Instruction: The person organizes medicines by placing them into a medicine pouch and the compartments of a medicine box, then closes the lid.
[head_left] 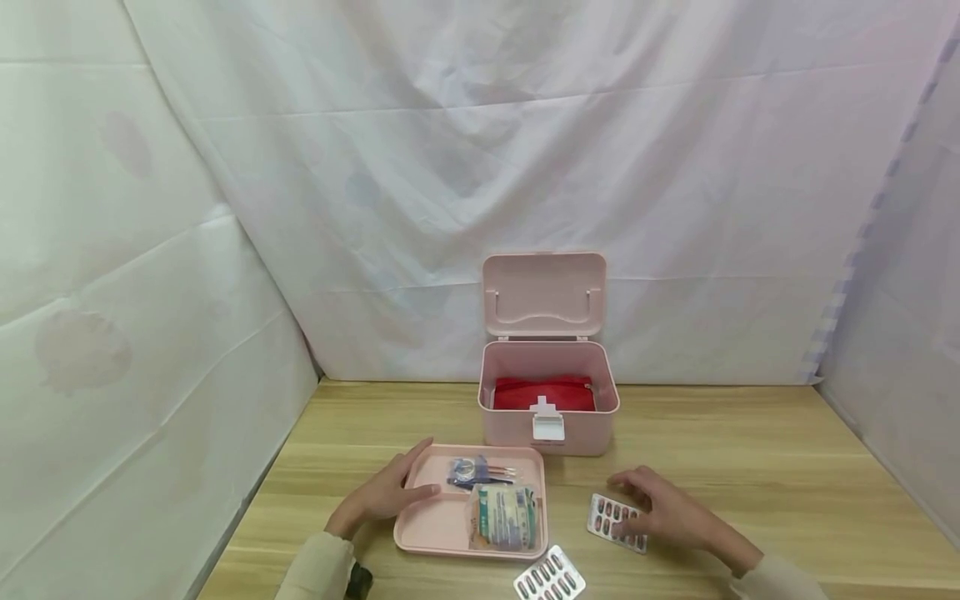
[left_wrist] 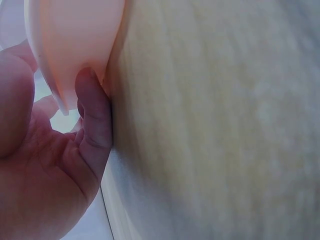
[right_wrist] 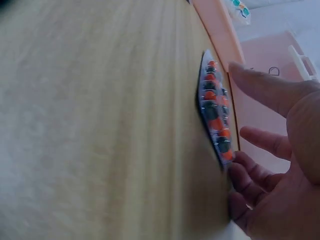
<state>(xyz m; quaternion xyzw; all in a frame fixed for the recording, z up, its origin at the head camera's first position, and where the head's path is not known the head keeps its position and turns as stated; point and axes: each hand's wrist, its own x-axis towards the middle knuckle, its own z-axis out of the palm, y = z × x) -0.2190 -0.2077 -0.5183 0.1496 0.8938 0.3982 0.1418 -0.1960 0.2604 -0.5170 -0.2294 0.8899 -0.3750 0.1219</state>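
Observation:
In the head view my left hand (head_left: 386, 492) is at the left side of a shallow pink tray (head_left: 431, 540), thumb over the rim and fingers along the outside. The left wrist view shows the little finger against the tray's outer wall (left_wrist: 80, 35). On the table, my right hand (head_left: 660, 510) hovers around a blister pack of capsules (head_left: 606, 518). Seen from the right wrist, the thumb is apart from the red-and-dark capsule pack (right_wrist: 214, 107), while the curved lower fingers are near its edge; contact is unclear. A second blister pack (head_left: 550, 577) lies at the tray's front corner.
Inside the tray are a bag of packets (head_left: 506, 517) and small tools in a blue wrapper (head_left: 468, 471). Behind it stands an open pink box (head_left: 510, 429) with a white latch (head_left: 548, 427) and a red pouch (head_left: 543, 393) inside. White cloth (head_left: 420, 208) hangs around the table.

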